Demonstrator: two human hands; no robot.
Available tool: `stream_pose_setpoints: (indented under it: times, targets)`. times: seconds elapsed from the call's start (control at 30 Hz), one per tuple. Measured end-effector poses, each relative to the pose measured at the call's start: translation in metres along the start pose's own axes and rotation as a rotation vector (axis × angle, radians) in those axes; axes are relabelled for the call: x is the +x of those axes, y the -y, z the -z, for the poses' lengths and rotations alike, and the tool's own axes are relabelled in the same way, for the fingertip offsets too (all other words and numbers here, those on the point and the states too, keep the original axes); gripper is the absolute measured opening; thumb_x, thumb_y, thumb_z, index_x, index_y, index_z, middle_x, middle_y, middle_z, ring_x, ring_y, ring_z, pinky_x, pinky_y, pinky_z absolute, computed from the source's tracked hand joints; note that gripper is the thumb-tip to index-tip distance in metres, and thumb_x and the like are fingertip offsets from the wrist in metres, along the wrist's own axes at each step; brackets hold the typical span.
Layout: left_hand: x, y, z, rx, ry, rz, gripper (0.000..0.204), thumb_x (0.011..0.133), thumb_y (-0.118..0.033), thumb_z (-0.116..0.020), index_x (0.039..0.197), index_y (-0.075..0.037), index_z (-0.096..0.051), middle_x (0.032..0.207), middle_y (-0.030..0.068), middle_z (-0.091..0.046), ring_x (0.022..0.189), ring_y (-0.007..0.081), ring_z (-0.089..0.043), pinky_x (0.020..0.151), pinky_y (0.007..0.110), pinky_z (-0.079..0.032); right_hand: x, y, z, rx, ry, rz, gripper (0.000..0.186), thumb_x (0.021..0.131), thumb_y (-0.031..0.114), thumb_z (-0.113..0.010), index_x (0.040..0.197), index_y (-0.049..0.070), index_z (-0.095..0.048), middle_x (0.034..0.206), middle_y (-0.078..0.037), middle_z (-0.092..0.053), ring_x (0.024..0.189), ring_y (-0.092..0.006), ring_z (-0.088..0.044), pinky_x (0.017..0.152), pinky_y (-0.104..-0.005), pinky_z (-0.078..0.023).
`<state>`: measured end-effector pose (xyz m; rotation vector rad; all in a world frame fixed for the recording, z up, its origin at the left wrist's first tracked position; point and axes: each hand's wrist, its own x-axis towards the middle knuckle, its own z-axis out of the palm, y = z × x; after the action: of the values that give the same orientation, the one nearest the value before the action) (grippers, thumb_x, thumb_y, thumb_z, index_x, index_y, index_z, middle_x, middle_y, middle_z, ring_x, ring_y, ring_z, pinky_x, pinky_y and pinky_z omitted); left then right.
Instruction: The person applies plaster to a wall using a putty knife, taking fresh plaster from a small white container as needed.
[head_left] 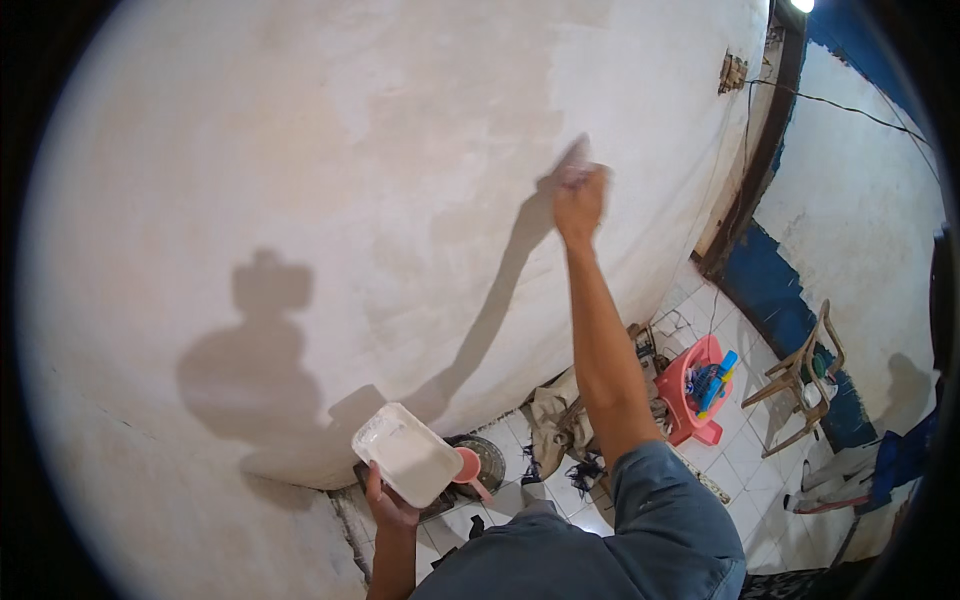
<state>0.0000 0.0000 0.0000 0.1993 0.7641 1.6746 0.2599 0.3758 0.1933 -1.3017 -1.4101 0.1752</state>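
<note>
My left hand grips the lower left edge of a shallow white rectangular tray, its thumb over the rim. White paste or paint coats the inside of the tray. My right arm reaches up and forward to the pale, patchy wall. Closed fingers of my right hand hold a small greyish flat thing against or close to the wall; motion blurs it, so its kind is unclear. Darker, damp-looking patches spread across the wall left of that hand. Shadows of my head and arm fall there too.
Below the tray lie a pink dipper and a round dark object. Crumpled cloth runs along the wall's foot. On the tiled floor stand a pink plastic tub with blue and yellow things and a wooden chair. Wires hang nearby.
</note>
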Motion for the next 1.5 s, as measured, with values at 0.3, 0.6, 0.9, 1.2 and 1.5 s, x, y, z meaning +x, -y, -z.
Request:
stream_pose_setpoints:
  times: [0.3, 0.6, 0.9, 1.2, 1.5]
  targets:
    - [0.001, -0.018, -0.008, 0.025, 0.139, -0.041, 0.054, 0.101, -0.038, -0.041, 0.144, -0.005, -0.039, 0.139, 0.0124, -0.051, 0.126, 0.031, -0.052, 0.107, 0.047, -0.041, -0.158, 0.0, -0.013, 0.474, 0.058, 0.095, 0.021, 0.082, -0.004, -0.055, 0.099, 0.0, -0.044, 0.088, -0.015, -0.06, 0.071, -0.0294, -0.059, 0.062, -0.037, -0.05]
    - [-0.017, -0.01, -0.001, 0.031, 0.025, 0.006, 0.056, 0.1, -0.039, -0.045, 0.142, -0.003, -0.041, 0.138, 0.0136, -0.052, 0.124, 0.0316, -0.054, 0.105, 0.047, -0.043, -0.09, -0.117, 0.029, 1.138, -0.207, -0.592, 0.011, 0.086, 0.004, -0.053, 0.092, 0.005, -0.043, 0.071, -0.005, -0.054, 0.053, -0.0129, -0.05, 0.041, -0.0277, -0.038]
    - [-0.01, -0.013, 0.006, -0.052, -0.049, 0.001, 0.054, 0.099, -0.038, -0.05, 0.139, -0.003, -0.044, 0.134, 0.0117, -0.056, 0.121, 0.03, -0.056, 0.103, 0.046, -0.044, -0.05, 0.054, 0.007, 0.415, -0.152, -0.042, 0.013, 0.09, 0.012, -0.057, 0.096, 0.004, -0.048, 0.082, -0.009, -0.053, 0.072, -0.0174, -0.053, 0.067, -0.0313, -0.045]
    - [-0.003, -0.01, -0.006, -0.034, -0.009, -0.033, 0.056, 0.099, -0.04, -0.048, 0.14, -0.003, -0.043, 0.136, 0.012, -0.054, 0.122, 0.0307, -0.055, 0.103, 0.047, -0.045, 0.002, 0.079, 0.067, 0.034, -0.467, 0.357, 0.012, 0.084, -0.001, -0.055, 0.094, 0.001, -0.049, 0.081, -0.016, -0.053, 0.07, -0.0333, -0.056, 0.066, -0.0404, -0.048]
    - [-0.001, -0.005, 0.007, -0.06, 0.067, -0.078, 0.055, 0.099, -0.039, -0.047, 0.141, -0.004, -0.042, 0.137, 0.0124, -0.053, 0.123, 0.0309, -0.054, 0.103, 0.047, -0.044, -0.098, 0.074, 0.031, 0.298, -0.053, 0.309, 0.015, 0.086, 0.0, -0.057, 0.1, 0.002, -0.05, 0.077, -0.014, -0.054, 0.072, -0.0281, -0.059, 0.064, -0.0368, -0.046]
